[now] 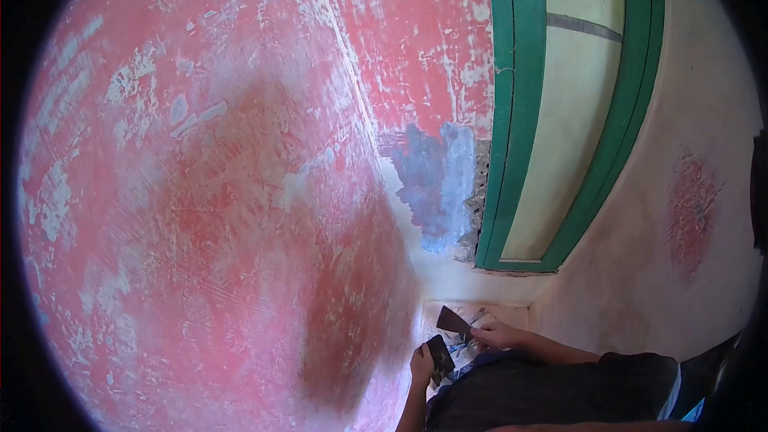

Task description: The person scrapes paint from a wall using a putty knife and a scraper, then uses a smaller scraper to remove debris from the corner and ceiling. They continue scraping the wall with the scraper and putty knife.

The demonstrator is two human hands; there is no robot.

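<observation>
A dark flat scraper (454,320) with a broad blade is gripped in my right hand (494,335), its blade pointing up and left. My left hand (422,364) is wrapped round the edge of a dark block-like object (440,358), just below and left of the scraper. The two objects are close together but apart, low in the view in front of my dark shirt. Neither hand touches the wall.
A large wall (224,216) with patchy pink and whitish paint fills the left. Beyond its corner stands a green frame (516,112) with pale panels. Another pale wall (640,272) with a rough pink patch is at right. Small items lie on the floor near the hands.
</observation>
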